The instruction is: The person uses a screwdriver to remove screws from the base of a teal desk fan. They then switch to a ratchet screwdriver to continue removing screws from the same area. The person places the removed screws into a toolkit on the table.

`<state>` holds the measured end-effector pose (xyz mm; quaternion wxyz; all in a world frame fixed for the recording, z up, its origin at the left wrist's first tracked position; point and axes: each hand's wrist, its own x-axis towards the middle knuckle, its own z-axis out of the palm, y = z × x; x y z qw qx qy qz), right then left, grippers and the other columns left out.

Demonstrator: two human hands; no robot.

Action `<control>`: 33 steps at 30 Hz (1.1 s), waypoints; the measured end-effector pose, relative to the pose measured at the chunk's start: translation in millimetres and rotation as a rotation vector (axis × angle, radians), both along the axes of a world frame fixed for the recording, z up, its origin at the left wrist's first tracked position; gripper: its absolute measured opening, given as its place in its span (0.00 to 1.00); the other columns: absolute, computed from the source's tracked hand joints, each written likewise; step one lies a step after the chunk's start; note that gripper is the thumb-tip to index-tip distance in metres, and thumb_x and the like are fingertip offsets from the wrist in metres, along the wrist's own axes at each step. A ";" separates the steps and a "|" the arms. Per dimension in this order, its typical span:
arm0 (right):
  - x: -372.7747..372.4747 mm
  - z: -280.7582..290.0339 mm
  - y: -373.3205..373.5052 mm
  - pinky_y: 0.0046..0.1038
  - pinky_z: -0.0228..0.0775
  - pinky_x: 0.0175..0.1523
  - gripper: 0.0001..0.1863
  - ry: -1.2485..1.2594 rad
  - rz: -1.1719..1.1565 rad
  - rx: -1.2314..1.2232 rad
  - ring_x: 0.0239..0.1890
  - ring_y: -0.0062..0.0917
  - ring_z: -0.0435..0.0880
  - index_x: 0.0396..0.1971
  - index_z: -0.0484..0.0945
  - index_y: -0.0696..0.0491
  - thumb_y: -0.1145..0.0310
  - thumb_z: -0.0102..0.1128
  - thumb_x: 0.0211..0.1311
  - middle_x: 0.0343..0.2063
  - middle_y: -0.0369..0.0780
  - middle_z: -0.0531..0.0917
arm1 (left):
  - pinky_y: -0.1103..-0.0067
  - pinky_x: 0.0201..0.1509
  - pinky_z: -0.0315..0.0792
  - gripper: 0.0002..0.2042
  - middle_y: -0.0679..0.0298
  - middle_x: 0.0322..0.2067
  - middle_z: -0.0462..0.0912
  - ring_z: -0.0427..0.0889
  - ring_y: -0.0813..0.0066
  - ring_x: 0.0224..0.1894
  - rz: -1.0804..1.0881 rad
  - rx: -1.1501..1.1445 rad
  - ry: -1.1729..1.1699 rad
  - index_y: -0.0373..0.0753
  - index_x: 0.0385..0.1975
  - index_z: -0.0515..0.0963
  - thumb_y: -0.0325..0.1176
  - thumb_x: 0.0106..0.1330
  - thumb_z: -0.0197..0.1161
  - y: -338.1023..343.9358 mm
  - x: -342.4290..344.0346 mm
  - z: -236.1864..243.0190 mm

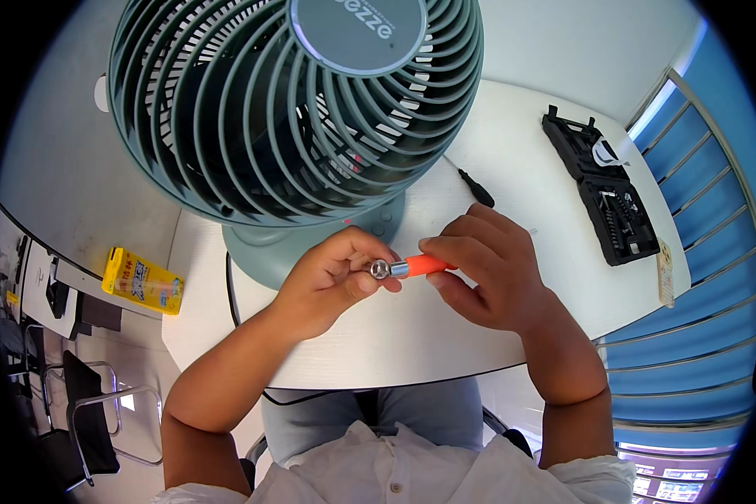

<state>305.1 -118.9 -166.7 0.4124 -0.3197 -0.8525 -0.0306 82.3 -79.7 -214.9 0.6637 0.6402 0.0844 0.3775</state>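
Note:
Above the near part of the table, my right hand grips a short orange-handled tool between thumb and fingers. Its silver collar and round metal end point left. My left hand has its fingers curled around that metal end, with the thumb just below it. Whether the round end is a separate socket piece, I cannot tell. Directly beyond both hands stands a large green fan with a curved-blade grille and a round base.
A black-handled screwdriver lies right of the fan. An opened black bit case is at the far right, near a pale remote. A yellow package sits at the left. A black cable runs down the table's left side.

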 end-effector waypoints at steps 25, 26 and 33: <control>-10.8 -16.7 -2.5 0.35 0.70 0.33 0.09 -0.002 0.049 -0.390 0.29 0.38 0.80 0.39 0.74 0.55 0.72 0.56 0.60 0.29 0.42 0.81 | 0.76 0.30 0.70 0.15 0.63 0.24 0.79 0.78 0.66 0.26 0.704 0.865 0.318 0.38 0.31 0.77 0.41 0.52 0.69 -8.8 3.1 18.8; -11.4 -18.6 -1.5 0.36 0.71 0.34 0.08 0.020 0.074 -0.423 0.30 0.39 0.80 0.40 0.73 0.56 0.72 0.54 0.62 0.29 0.43 0.81 | 0.76 0.30 0.70 0.15 0.63 0.23 0.79 0.78 0.66 0.26 0.713 0.852 0.303 0.38 0.31 0.77 0.41 0.51 0.70 -9.5 3.5 18.7; -12.1 -23.1 3.0 0.36 0.70 0.37 0.08 0.068 0.124 -0.488 0.33 0.39 0.78 0.41 0.73 0.55 0.70 0.52 0.64 0.31 0.42 0.80 | 0.77 0.34 0.73 0.16 0.58 0.38 0.79 0.79 0.69 0.30 0.699 0.931 0.226 0.37 0.38 0.78 0.30 0.49 0.72 -12.2 1.1 21.4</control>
